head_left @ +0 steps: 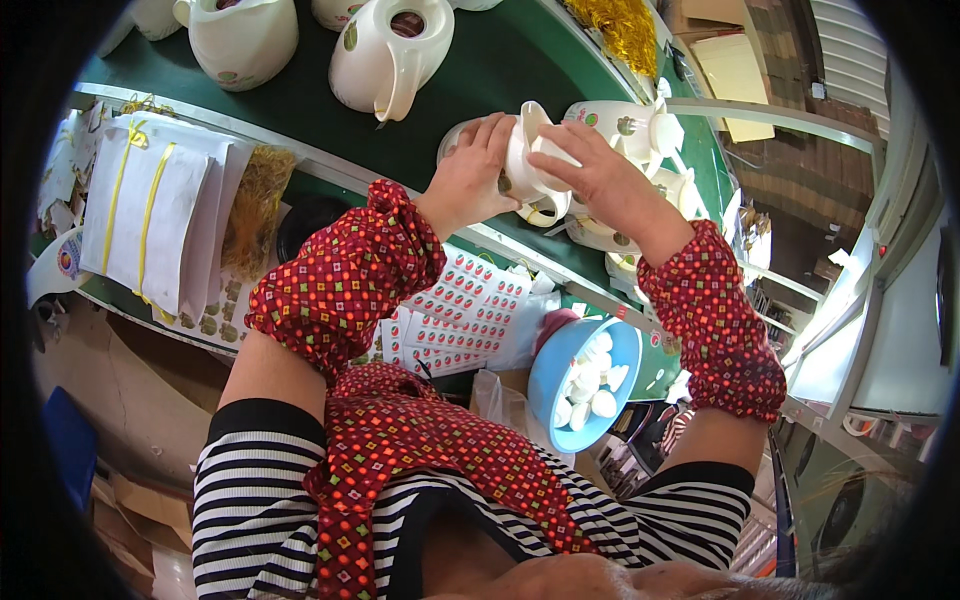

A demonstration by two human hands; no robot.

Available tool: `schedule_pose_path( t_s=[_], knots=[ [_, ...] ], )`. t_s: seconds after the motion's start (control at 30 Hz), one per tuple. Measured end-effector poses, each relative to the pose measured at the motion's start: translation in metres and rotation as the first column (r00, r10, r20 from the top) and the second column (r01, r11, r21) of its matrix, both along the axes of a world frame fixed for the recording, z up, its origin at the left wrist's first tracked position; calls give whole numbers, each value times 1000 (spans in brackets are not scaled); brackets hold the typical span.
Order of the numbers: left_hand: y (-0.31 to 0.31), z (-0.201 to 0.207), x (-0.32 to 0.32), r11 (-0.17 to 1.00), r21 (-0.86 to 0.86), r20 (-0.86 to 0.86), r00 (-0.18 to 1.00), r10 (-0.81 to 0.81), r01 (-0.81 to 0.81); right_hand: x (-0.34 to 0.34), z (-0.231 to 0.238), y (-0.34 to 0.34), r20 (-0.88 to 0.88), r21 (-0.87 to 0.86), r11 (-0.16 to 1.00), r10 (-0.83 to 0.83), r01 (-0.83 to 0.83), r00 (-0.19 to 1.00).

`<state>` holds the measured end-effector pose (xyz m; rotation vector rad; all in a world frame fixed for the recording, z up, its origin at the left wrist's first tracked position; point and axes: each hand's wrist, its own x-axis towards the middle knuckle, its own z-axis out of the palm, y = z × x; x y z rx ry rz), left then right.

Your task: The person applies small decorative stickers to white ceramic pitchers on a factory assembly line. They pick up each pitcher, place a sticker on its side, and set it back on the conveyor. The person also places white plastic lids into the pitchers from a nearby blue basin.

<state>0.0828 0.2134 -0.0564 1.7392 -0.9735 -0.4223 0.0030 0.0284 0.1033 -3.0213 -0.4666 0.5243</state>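
Lying at the far left of the table [110, 290]: a stack of white paper sheets [150, 215] tied with yellow strips, with a bundle of golden twist ties [258, 205] just beside it. Standing further back on the green belt [480, 80]: cream kettles [385, 55], upright. Holding a cream plastic kettle body [530, 165] above the belt's near edge: left hand [470, 180] cupping its left side, fingers curled closed around the shell; right hand [600, 185] pressing on its upper right, fingers bent and closed on it. Probably handling as light, stiff and smooth, so a little slippery; gripping by the handle or rim looking safest. Lying below the forearms: sticker sheets [455, 310]. Sitting to the right: a blue bowl [548, 375] of white caps [590, 385].
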Motion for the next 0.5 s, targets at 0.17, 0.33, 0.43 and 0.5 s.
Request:
schedule_pose_path(
  t_s=[0.17,0.33,0.43,0.5],
  knots=[
    [-2,-3,-2,999,-38,21,1000,4,-4,5,-2,-16,40,-119,960,258,-252,965],
    [-1,-1,-1,999,-19,24,999,30,-29,15,12,44,46,-113,817,-564,565,825],
    [-3,-1,-1,1000,-15,14,1000,19,-18,24,8,37,-172,-171,688,-726,706,666],
    [-3,-1,-3,1000,-14,1,1000,9,-9,12,5,22,-151,-89,809,-588,581,795]
  ],
)
